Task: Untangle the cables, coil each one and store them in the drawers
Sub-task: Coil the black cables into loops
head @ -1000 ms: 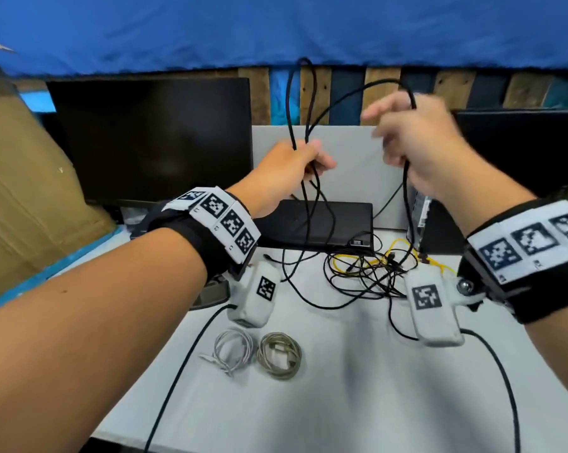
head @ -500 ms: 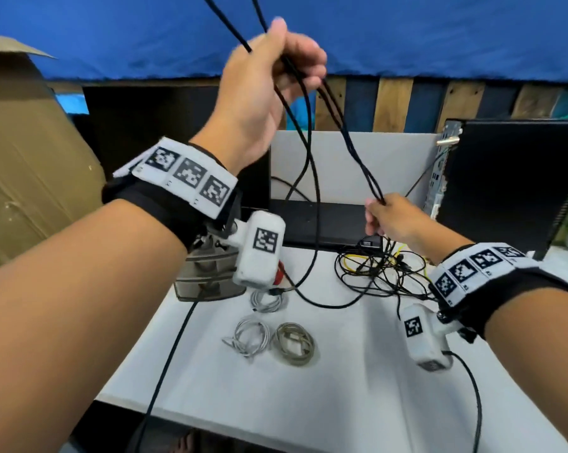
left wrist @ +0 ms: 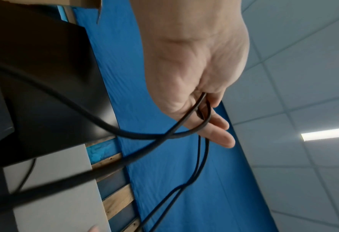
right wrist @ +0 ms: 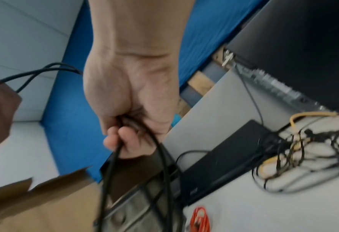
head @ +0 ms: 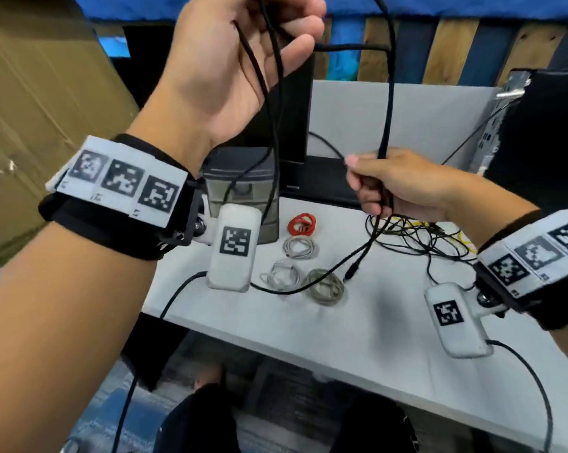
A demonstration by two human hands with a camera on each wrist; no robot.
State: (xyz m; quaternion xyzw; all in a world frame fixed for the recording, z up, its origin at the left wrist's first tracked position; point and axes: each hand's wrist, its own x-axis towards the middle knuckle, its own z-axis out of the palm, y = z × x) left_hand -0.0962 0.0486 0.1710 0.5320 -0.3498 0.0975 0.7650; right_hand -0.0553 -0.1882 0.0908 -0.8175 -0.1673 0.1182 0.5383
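Observation:
My left hand (head: 276, 37) is raised high and grips loops of a black cable (head: 388, 103); in the left wrist view the strands run between the curled fingers (left wrist: 214, 124) of my left hand (left wrist: 204, 109). Lower down, my right hand (head: 380, 188) is closed round the same black cable just above a tangle of black and yellow cables (head: 423, 233). The right wrist view shows my right hand (right wrist: 133, 135) with the black cable (right wrist: 109, 180) hanging below it. The cable's plug end (head: 350, 274) dangles over the table. A small grey drawer unit (head: 243, 191) stands behind my left wrist.
Coiled cables lie on the white table (head: 341, 338): red (head: 302, 223), light grey (head: 299, 248), white (head: 281, 276) and grey (head: 325, 284). A flat black box (head: 321, 184) and a monitor stand behind them. A computer tower (head: 537, 132) is at the right, cardboard (head: 47, 93) at the left.
My left hand has lifted the cable loops from chest height to high above the table. My right hand dropped down to the tangle and grips the cable there. The plug end now hangs free.

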